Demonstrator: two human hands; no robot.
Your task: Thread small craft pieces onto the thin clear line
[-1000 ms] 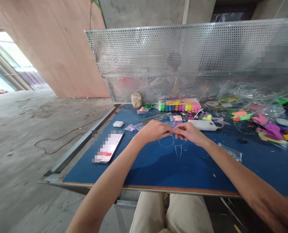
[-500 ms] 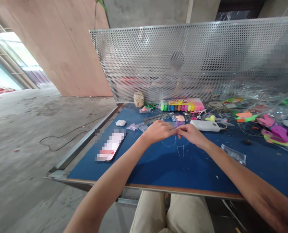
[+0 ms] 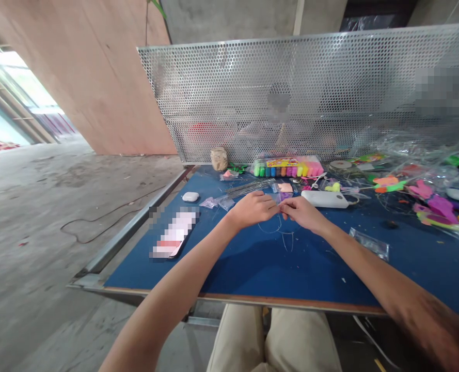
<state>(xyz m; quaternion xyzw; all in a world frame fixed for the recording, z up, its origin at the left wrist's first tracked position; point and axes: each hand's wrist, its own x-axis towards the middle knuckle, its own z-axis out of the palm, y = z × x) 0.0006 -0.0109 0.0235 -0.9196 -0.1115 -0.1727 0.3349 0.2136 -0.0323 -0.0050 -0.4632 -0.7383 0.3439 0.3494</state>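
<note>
Over the blue tabletop [image 3: 229, 274], my left hand [image 3: 255, 209] and my right hand [image 3: 302, 213] meet at the fingertips. Both are closed in a pinch. Loops of a thin pale wire [image 3: 288, 242], or perhaps thread, show just below and between them. Where the strand runs through the fingers is too small to make out. Behind my hands lie a bundle of thin metal wires [image 3: 248, 189] and a small bag with purple pieces [image 3: 285, 196]. A white elongated device [image 3: 325, 199] with a cord is just beyond my right hand.
A phone [image 3: 175, 233] and a white earbud case [image 3: 190, 197] lie on the left. Colored clay sticks [image 3: 287, 168] in a pack stand before a perforated metal panel [image 3: 229, 93]. Foam shapes [image 3: 442, 206] and plastic bags crowd the right; a clear bag [image 3: 369, 244] is beside my forearm.
The view has shifted slightly. My hands stay together in nearly the same pose, with the fingertips still pinched.
</note>
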